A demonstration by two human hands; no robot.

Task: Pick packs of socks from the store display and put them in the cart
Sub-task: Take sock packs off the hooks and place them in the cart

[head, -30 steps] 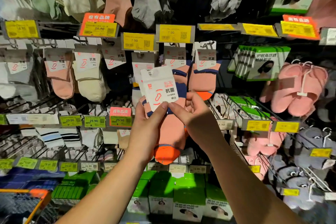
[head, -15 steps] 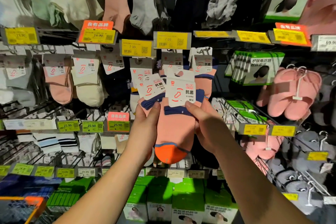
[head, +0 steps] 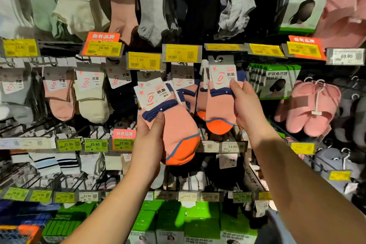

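The hands have been drawn apart: one salmon sock pack [head: 174, 125] is gripped by the left hand [head: 148, 140], while another hanging pack [head: 221, 103] is clasped by the right hand [head: 247, 107].

Setting: retail shop, hosiery aisle. Evidence: packs of socks [head: 93, 95] hung in rows on wire display hooks; yellow price tags [head: 181, 53] with barcodes and QR codes along each rail; pink slippers [head: 311, 107] on hangers; green boxed goods [head: 202, 222] stacked below.

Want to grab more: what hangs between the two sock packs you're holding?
In the head view, more pink-and-navy sock packs hang on the display between the left hand's pack and the right hand's pack.
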